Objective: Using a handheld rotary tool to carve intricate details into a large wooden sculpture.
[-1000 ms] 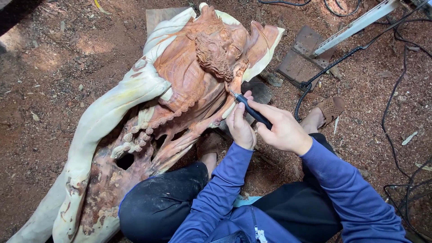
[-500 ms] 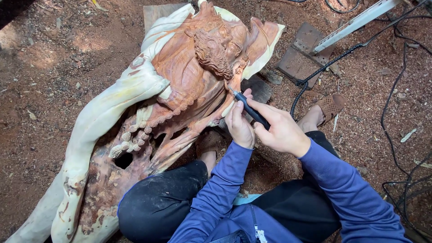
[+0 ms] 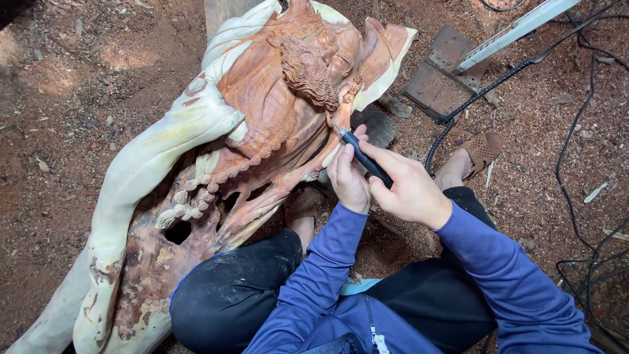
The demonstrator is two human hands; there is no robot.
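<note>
Both hands close around a slim dark rotary carving tool (image 3: 362,155) — the right hand (image 3: 409,190) grips its barrel like a pen, and the left hand (image 3: 347,180) steadies it from just beside. Compared with a moment earlier, hands and tool have barely shifted; the tip stays pressed at the same spot on the reddish wooden statue (image 3: 275,111), just below its bearded face. Beyond the right hand, a coiled black cable (image 3: 485,88) trails over the sawdust-covered ground (image 3: 78,98).
</note>
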